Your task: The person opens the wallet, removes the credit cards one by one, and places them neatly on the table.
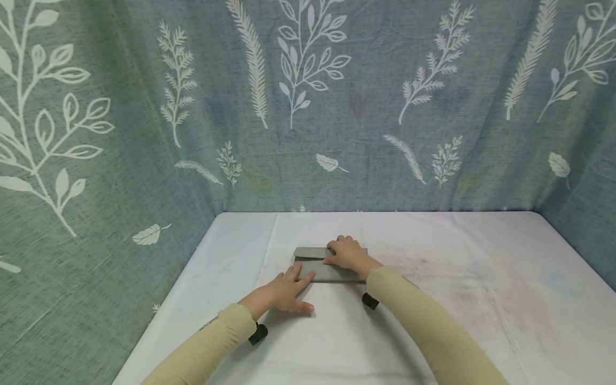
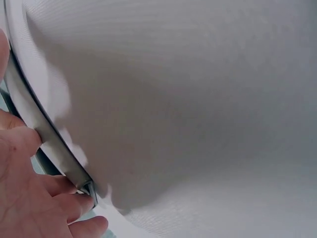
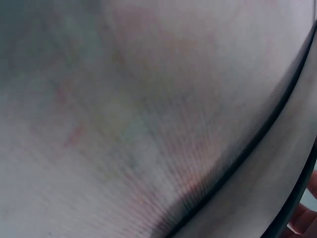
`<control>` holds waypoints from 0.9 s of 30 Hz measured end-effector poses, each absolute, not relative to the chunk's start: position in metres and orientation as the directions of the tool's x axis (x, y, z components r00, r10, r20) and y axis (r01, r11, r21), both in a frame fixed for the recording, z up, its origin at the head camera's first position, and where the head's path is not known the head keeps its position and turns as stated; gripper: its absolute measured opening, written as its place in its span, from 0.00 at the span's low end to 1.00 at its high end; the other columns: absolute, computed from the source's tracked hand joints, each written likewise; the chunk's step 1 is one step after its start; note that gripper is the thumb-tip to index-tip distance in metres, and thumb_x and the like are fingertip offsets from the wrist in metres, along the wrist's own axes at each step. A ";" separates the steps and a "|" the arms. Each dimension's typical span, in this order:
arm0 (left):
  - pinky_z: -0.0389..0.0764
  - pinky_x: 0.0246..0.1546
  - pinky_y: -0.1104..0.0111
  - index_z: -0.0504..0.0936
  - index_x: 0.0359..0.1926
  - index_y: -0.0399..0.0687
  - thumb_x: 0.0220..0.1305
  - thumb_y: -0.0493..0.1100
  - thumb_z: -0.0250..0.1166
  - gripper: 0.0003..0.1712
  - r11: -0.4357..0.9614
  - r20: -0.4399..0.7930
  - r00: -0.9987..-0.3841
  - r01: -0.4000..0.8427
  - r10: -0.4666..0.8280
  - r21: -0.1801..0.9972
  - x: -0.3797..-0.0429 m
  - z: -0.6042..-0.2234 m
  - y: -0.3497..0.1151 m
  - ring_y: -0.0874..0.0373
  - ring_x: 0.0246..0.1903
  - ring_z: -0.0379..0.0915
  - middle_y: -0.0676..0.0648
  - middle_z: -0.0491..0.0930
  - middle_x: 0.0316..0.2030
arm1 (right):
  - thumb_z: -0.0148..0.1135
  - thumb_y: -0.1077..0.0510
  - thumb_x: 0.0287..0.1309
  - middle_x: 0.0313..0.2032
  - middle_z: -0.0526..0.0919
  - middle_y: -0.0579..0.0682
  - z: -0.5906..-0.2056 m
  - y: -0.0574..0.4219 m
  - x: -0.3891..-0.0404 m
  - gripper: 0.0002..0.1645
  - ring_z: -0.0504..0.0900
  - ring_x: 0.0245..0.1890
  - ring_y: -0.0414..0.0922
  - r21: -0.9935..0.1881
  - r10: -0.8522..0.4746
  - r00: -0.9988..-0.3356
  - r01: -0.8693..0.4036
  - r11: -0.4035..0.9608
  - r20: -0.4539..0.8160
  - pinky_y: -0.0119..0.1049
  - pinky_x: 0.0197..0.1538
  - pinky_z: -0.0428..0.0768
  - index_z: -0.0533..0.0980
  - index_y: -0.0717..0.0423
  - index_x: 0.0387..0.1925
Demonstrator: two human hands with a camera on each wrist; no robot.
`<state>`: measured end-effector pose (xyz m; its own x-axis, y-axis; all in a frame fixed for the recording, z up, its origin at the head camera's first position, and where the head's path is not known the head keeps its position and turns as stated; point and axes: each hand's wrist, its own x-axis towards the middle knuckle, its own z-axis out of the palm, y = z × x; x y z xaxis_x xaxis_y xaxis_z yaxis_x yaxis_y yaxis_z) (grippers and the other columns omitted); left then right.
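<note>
Grey case [image 1: 331,272], sleeve marks [image 1: 209,324] unreadable

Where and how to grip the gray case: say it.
Likely by its short ends, from left and right: the gray case lies flat, long side across the table, and a gap beside its far strip suggests a front grip might open it.

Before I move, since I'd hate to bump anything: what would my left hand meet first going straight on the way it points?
The grey folded item, most likely: the fingers of your left hand are at its left end. Beyond that, perhaps your right hand, though depth is hard to judge.
</note>
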<state>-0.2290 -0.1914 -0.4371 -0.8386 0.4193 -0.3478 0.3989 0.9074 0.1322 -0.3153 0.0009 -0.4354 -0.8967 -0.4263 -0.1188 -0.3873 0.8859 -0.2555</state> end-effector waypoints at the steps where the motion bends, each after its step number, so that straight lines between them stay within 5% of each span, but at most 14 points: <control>1: 0.48 0.65 0.48 0.47 0.71 0.54 0.51 0.72 0.55 0.53 0.907 -0.351 -0.837 0.399 0.419 0.132 -0.229 -0.436 -0.190 0.40 0.69 0.35 0.35 0.36 0.70 | 0.58 0.38 0.54 0.52 0.73 0.55 -0.436 0.001 -0.316 0.34 0.70 0.51 0.53 -0.243 -0.430 -0.894 -0.392 0.887 -0.125 0.48 0.54 0.69 0.71 0.51 0.58; 11: 0.46 0.65 0.47 0.47 0.71 0.54 0.50 0.71 0.56 0.54 0.923 -0.386 -0.839 0.367 0.383 0.116 -0.227 -0.429 -0.187 0.40 0.69 0.35 0.34 0.37 0.70 | 0.46 0.46 0.66 0.43 0.77 0.51 -0.438 -0.002 -0.321 0.20 0.74 0.44 0.50 -0.062 -0.554 -0.826 -0.551 0.832 -0.107 0.45 0.44 0.74 0.75 0.50 0.50; 27: 0.46 0.65 0.48 0.45 0.72 0.54 0.50 0.72 0.56 0.55 0.918 -0.422 -0.818 0.382 0.391 0.110 -0.230 -0.426 -0.184 0.40 0.69 0.35 0.34 0.38 0.70 | 0.41 0.50 0.69 0.49 0.76 0.50 -0.445 -0.002 -0.327 0.18 0.74 0.48 0.52 -0.063 -0.528 -0.843 -0.524 0.849 -0.105 0.49 0.47 0.74 0.75 0.49 0.50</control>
